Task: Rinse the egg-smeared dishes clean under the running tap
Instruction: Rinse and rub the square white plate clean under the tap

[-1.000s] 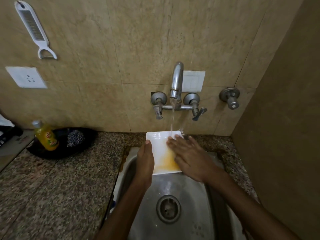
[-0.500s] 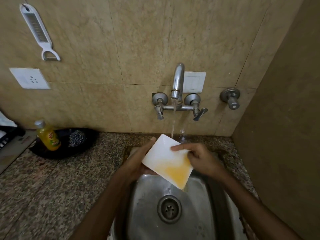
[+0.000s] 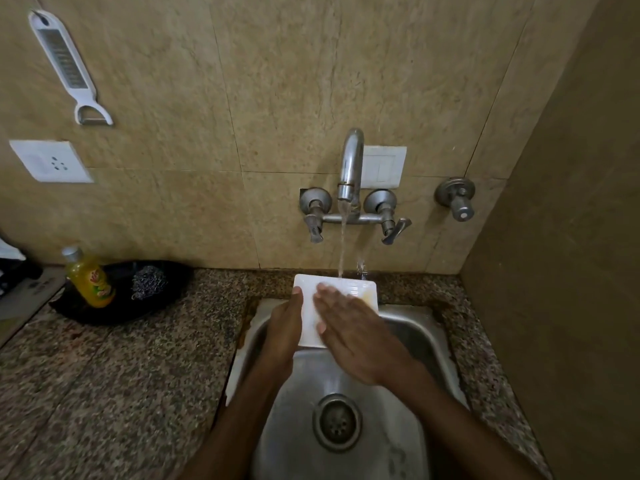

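Right hand (image 3: 360, 336), open and flat, rubs a square white ceramic plate (image 3: 311, 306); left hand (image 3: 284, 332) grips its left edge. The plate sits under the steel tap (image 3: 350, 168), water running. A yellow egg smear remains, so rinsing seems unfinished.

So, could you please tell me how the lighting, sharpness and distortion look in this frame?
Head view: dim, warm light; wide-angle bending bows the speckled granite counter; soft highlights on the steel sink; the white square plate and both hands stay fairly sharp.
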